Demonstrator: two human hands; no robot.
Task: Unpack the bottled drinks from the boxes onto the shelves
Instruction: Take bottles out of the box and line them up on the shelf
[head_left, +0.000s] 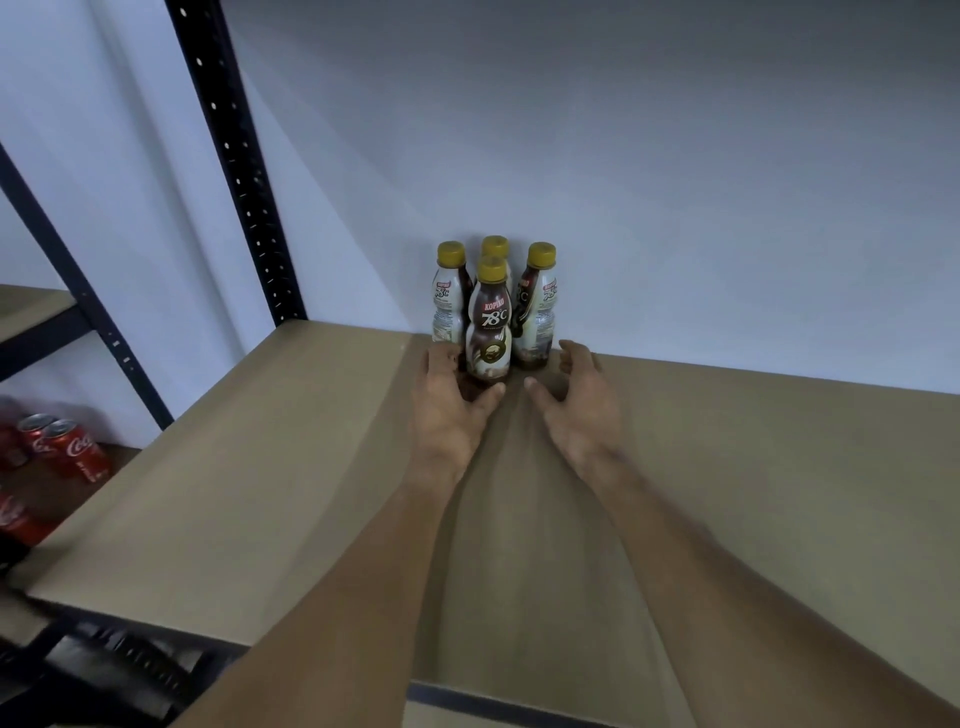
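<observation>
Left hand (449, 410) grips front bottle (489, 332) at shelf (260, 441) rear.

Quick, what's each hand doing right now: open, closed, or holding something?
Left hand: grips the base of the front bottle.
Right hand: open, holding nothing.

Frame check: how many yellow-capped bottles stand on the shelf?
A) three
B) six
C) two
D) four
D: four bottles stand clustered against the back wall on the shelf, with the left hand gripping the front bottle at its base.
</observation>
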